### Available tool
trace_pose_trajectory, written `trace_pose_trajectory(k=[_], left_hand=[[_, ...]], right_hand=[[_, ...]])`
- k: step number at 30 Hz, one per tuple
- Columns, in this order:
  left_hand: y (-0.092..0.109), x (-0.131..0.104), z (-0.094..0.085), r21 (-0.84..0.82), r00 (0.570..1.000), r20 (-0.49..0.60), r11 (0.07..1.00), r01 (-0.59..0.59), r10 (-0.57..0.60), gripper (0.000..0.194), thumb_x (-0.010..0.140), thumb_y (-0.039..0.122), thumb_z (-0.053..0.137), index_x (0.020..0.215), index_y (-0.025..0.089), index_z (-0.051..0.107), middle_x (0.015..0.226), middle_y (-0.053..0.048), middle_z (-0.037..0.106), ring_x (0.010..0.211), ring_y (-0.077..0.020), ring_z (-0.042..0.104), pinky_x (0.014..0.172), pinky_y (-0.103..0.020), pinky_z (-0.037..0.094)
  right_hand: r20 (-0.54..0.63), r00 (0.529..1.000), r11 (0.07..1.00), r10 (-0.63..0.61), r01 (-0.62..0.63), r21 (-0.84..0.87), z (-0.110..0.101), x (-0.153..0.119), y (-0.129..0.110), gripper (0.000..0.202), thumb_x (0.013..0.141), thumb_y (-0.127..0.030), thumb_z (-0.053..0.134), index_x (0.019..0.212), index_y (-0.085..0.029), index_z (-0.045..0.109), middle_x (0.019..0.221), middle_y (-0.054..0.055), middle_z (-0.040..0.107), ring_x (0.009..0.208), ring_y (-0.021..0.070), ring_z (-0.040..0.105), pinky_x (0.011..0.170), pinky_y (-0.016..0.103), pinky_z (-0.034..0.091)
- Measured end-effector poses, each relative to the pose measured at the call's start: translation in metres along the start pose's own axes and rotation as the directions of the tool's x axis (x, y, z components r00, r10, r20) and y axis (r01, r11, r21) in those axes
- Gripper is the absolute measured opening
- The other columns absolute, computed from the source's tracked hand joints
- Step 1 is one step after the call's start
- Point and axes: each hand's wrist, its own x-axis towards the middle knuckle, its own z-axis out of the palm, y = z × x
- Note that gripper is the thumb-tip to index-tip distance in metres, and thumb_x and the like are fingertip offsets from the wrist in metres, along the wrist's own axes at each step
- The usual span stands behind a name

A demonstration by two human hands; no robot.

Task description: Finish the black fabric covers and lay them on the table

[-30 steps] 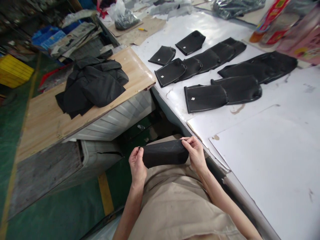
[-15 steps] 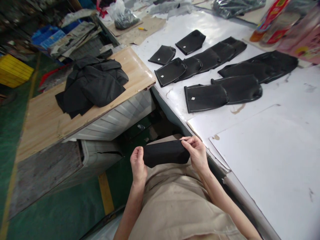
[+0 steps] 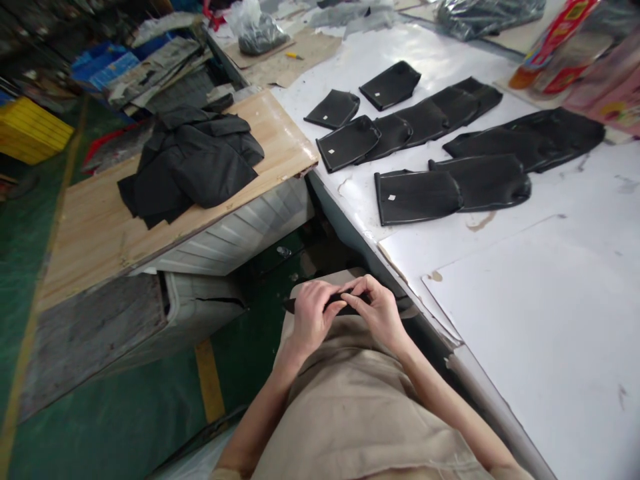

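Note:
Close to my body, my left hand (image 3: 315, 312) and my right hand (image 3: 374, 308) meet with fingertips nearly touching, both closed on one black fabric piece (image 3: 289, 305). The fabric is seen nearly edge-on, as a narrow dark strip, and my fingers cover most of it. Ahead on the white-topped table (image 3: 540, 300) lie several flat black pieces, among them a front one (image 3: 417, 197) with a small white mark. To the left, a heap of black fabric (image 3: 200, 160) rests on a wooden board (image 3: 90, 233).
A white container (image 3: 240, 230) stands under the board. Bottles (image 3: 553, 47) and a pink package (image 3: 610, 87) are at the table's far right. A clear plastic bag (image 3: 257, 30) and a yellow pen-like object (image 3: 295, 57) lie at the back. The table edge runs close by my right forearm.
My hands have come together from the ends of the fabric toward its middle. The piece has turned from a broad face to a narrow strip. The view has shifted slightly.

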Motion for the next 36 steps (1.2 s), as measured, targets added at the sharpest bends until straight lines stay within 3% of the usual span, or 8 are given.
trace_pose_trajectory(k=[2, 5, 11, 16, 21, 25, 31, 36], left_hand=[[0.008, 0.004, 0.010, -0.105, 0.996, 0.063, 0.992, 0.077, -0.070, 0.045, 0.081, 0.065, 0.066, 0.070, 0.021, 0.068, 0.068, -0.005, 0.061, 0.067, -0.0198, 0.055, 0.069, -0.031, 0.040], [-0.004, 0.001, 0.012, -0.204, 0.983, 0.125, 0.966, 0.158, -0.135, 0.055, 0.080, 0.067, 0.065, 0.053, 0.020, 0.055, 0.052, 0.001, 0.045, 0.051, -0.0139, 0.039, 0.057, -0.028, 0.028], [-0.039, -0.017, -0.019, -0.101, 0.967, 0.069, 0.962, 0.253, -0.247, 0.059, 0.076, 0.069, 0.067, 0.047, 0.021, 0.050, 0.046, 0.003, 0.040, 0.046, -0.0127, 0.035, 0.053, -0.028, 0.022], [-0.002, -0.012, -0.005, -0.068, 0.982, 0.155, 0.990, 0.121, -0.110, 0.034, 0.082, 0.056, 0.069, 0.081, 0.022, 0.071, 0.080, -0.007, 0.066, 0.074, -0.0214, 0.058, 0.067, -0.029, 0.038], [0.017, -0.011, 0.020, -0.232, 0.977, 0.071, 0.949, 0.212, -0.201, 0.042, 0.086, 0.057, 0.064, 0.068, 0.019, 0.062, 0.062, 0.001, 0.049, 0.059, -0.0149, 0.043, 0.057, -0.026, 0.031], [0.013, -0.010, 0.018, -0.294, 0.967, 0.092, 0.921, 0.256, -0.239, 0.048, 0.091, 0.058, 0.056, 0.064, 0.018, 0.056, 0.062, 0.001, 0.045, 0.061, -0.0140, 0.040, 0.058, -0.026, 0.032], [0.017, -0.006, 0.018, -0.347, 0.949, 0.028, 0.888, 0.304, -0.314, 0.047, 0.091, 0.051, 0.059, 0.058, 0.018, 0.050, 0.062, 0.002, 0.039, 0.060, -0.0126, 0.037, 0.056, -0.025, 0.031], [0.018, -0.005, 0.019, -0.361, 0.938, 0.044, 0.870, 0.336, -0.343, 0.044, 0.092, 0.047, 0.058, 0.061, 0.017, 0.052, 0.062, 0.002, 0.042, 0.060, -0.0120, 0.038, 0.056, -0.024, 0.032]], right_hand=[[0.015, 1.000, 1.000, -0.002, 0.002, -0.009, 0.000, -0.001, -0.002, 0.021, 0.086, -0.028, 0.072, 0.075, -0.024, 0.055, 0.089, 0.002, 0.071, 0.085, 0.0207, 0.066, 0.078, 0.034, 0.050], [-0.008, 1.000, 0.999, 0.002, -0.002, -0.048, -0.007, -0.004, -0.007, 0.021, 0.086, -0.029, 0.073, 0.074, -0.024, 0.056, 0.088, 0.002, 0.072, 0.082, 0.0201, 0.066, 0.076, 0.033, 0.050], [-0.031, 0.999, 0.996, 0.021, -0.024, -0.080, -0.028, -0.004, -0.012, 0.020, 0.085, -0.028, 0.073, 0.074, -0.024, 0.056, 0.089, 0.002, 0.074, 0.082, 0.0205, 0.066, 0.076, 0.034, 0.049], [0.138, 0.990, 0.992, 0.005, 0.012, -0.124, -0.021, 0.000, -0.007, 0.016, 0.087, -0.029, 0.071, 0.075, -0.024, 0.060, 0.089, 0.002, 0.072, 0.084, 0.0204, 0.066, 0.075, 0.032, 0.048], [0.189, 0.981, 0.991, -0.034, 0.058, -0.124, -0.019, 0.002, -0.005, 0.009, 0.087, -0.028, 0.070, 0.083, -0.025, 0.063, 0.096, 0.003, 0.070, 0.091, 0.0219, 0.064, 0.081, 0.034, 0.048], [0.257, 0.966, 0.997, 0.011, 0.010, -0.078, -0.025, 0.000, -0.004, 0.014, 0.084, -0.032, 0.074, 0.083, -0.024, 0.063, 0.098, 0.003, 0.071, 0.096, 0.0234, 0.065, 0.085, 0.036, 0.049], [0.174, 0.984, 0.984, -0.042, 0.071, -0.161, -0.023, -0.002, 0.010, 0.020, 0.082, -0.035, 0.078, 0.080, -0.026, 0.061, 0.097, 0.003, 0.069, 0.094, 0.0242, 0.065, 0.086, 0.038, 0.048], [0.207, 0.977, 0.975, -0.055, 0.098, -0.201, -0.023, -0.007, 0.018, 0.017, 0.083, -0.035, 0.077, 0.084, -0.027, 0.062, 0.096, 0.004, 0.067, 0.092, 0.0241, 0.064, 0.082, 0.037, 0.049]])
